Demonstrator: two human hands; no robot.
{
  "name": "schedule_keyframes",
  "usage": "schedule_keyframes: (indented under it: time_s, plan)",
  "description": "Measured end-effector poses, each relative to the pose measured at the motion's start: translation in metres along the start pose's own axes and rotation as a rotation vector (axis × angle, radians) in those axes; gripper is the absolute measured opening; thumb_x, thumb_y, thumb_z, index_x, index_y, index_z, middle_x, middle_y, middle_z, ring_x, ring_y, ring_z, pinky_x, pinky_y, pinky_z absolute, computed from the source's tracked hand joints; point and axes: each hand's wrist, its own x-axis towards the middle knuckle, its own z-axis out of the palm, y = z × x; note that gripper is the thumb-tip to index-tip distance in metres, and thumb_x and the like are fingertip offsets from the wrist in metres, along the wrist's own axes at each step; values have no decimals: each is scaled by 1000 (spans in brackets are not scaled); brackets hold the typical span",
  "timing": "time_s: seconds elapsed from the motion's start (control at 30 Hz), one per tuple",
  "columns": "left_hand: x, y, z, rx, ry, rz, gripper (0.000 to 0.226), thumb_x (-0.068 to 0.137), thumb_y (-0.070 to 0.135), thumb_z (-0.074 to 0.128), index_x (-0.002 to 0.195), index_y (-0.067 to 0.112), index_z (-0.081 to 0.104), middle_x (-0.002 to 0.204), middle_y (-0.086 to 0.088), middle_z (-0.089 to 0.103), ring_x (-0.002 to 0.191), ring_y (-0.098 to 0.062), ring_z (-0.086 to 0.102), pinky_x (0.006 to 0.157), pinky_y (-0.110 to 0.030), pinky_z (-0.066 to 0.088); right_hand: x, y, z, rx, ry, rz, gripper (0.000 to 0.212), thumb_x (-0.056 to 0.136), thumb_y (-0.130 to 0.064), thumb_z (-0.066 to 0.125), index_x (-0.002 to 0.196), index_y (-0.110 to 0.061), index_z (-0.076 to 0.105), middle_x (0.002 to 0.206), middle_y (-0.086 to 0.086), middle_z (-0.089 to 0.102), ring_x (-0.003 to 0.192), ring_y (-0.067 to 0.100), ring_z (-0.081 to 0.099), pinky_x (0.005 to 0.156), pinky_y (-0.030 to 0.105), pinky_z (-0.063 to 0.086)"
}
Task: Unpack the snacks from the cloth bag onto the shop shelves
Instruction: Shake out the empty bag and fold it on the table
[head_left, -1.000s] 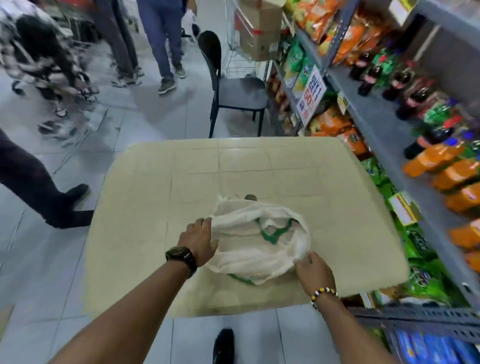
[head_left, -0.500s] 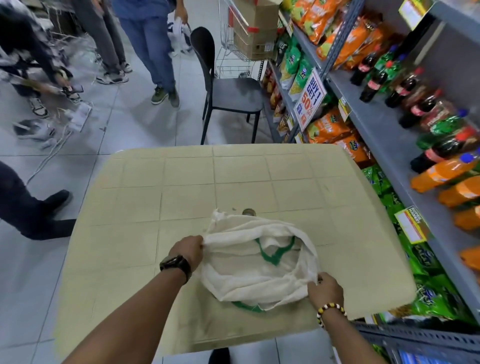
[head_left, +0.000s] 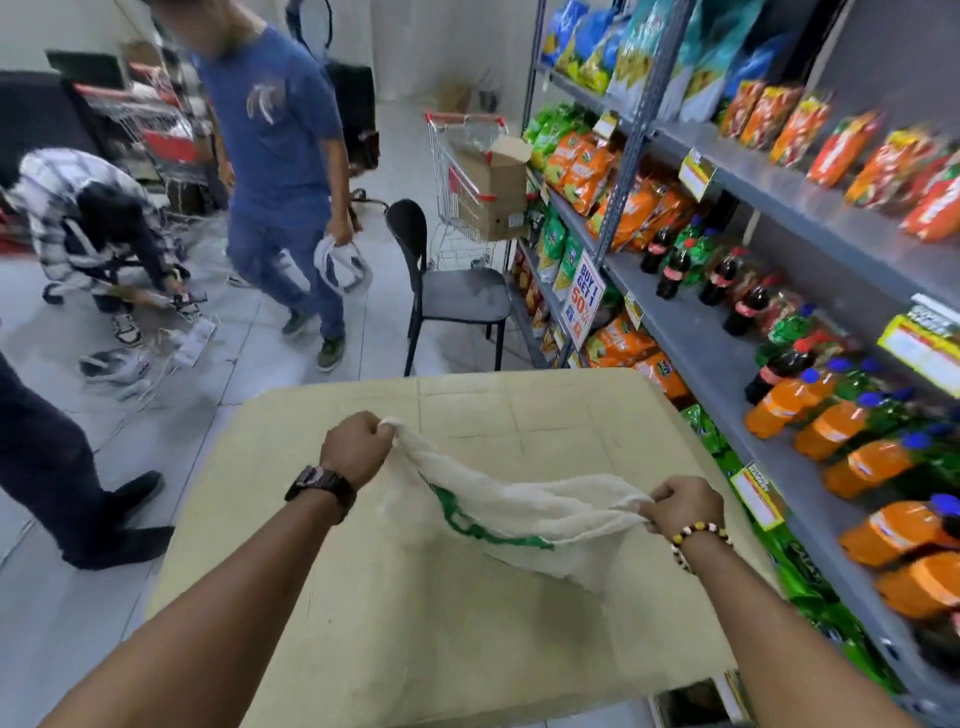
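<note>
The left hand (head_left: 356, 447) is curled into a fist round one bunched end of the cloth bag (head_left: 519, 506), and the right hand (head_left: 683, 506) grips the other end in its curled fingers. The white bag, edged in green, hangs limp and stretched between the two hands over the beige table (head_left: 415, 649); a loose fold droops below and just inside the right hand, and whether it touches the table top cannot be told. A dark watch (head_left: 322, 483) sits on the left wrist, and a bead bracelet (head_left: 698, 535) of black, white and yellow on the right wrist. To the right of the right hand run the grey shop shelves (head_left: 727, 364): orange drink bottles (head_left: 852, 462) lie nearest that hand, dark cola bottles (head_left: 670, 260) stand farther beyond it, and orange snack packets (head_left: 582, 166) fill the levels above and beyond. Beyond the left hand, past the table's far edge, stands a black chair (head_left: 447, 291), and behind that a shopping trolley (head_left: 467, 156) carrying a cardboard box (head_left: 493, 192). Up and to the left of the left hand a person in a blue shirt (head_left: 275, 130) stands on the tiled floor, and farther left another person in a checked shirt (head_left: 67, 208) bends low
</note>
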Motion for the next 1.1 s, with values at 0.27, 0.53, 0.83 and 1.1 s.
schedule_keyframes:
  time_s: [0.27,0.53,0.83,1.1]
  plan:
    - [-36,53,-43,-601,-175,-233,13,85,14,67,94,5,63,95,-15,67,83,-25,64,70,-32,57,36,-26,-49,-129,-31,-101,27,68,-9,77,47,-8,62,58,11,70,61,29,70,62,39,60]
    - [-62,62,-56,-61,161,-167,9,74,11,63,79,19,63,82,-7,68,71,-28,67,60,-42,63,52,-33,-78,-211,-9,-307,22,66,2,65,50,-11,60,58,7,63,64,29,62,54,25,42]
    - [-83,98,-71,263,161,-22,38,80,-4,51,75,22,78,85,6,67,83,-16,58,67,-23,41,41,-71,-96,-730,-122,-470,20,90,-10,43,82,-12,61,100,9,67,99,29,63,80,36,52]
    - [-89,88,-67,737,-194,15,55,82,14,57,134,31,58,135,0,59,124,-23,56,102,-31,47,41,-95,-98,-587,-48,-473,25,78,-16,63,59,-12,47,61,5,48,51,19,46,42,23,30]
